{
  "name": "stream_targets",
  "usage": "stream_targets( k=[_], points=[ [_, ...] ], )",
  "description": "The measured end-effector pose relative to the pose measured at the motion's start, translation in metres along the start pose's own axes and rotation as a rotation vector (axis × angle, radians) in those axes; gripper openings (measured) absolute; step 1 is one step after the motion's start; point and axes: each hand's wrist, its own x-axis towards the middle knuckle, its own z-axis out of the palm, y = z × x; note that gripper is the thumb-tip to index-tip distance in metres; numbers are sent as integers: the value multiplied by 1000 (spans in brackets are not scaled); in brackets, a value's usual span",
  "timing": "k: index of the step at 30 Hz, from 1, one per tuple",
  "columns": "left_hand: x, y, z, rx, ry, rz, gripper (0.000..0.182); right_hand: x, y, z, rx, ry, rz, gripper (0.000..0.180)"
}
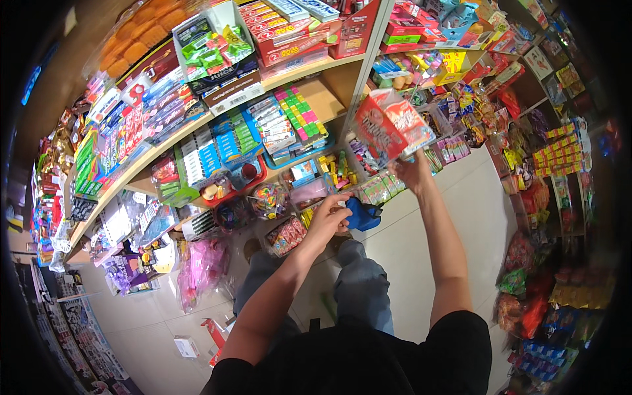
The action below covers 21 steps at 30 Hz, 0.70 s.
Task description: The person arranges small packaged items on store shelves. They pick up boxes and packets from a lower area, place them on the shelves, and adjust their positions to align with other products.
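Observation:
My right hand (412, 170) grips the lower edge of a red and white display box (382, 131) with packets inside, held tilted in front of the shelves. My left hand (331, 217) is beside a blue cloth or bag (363, 215), its fingers partly curled; whether it touches the blue thing I cannot tell. Below the left hand, near my feet, lies a clear tub of red wrapped sweets (286, 236). A round jar of colourful lollipops (269, 200) and a bin of yellow-wrapped sweets (338, 170) stand close by.
Curved wooden shelves (163, 140) hold many boxes of sweets, with a metal upright (368, 64) between two bays. Pink plastic-wrapped goods (202, 269) sit at floor level on the left. A small white box (186, 346) lies on the tiles. More packed racks line the right.

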Motion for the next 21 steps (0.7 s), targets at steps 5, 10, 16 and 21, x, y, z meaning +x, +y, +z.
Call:
stream_targets(
  k=[5,10,16,21],
  points=[
    [-1,-4,3,-17,34,58,47,-33,55,17,-66,19,40,78],
    [-2,-3,0,-112,90,38,58,-44,73,49,40,-1,-42,67],
    [-5,5,-9,-223,145,-11,48,-4,28,93,-35,80,-214,64],
    [-8,10,-14,-281,173,-1,45,-1,10,93,19,85,-157,73]
  ],
)
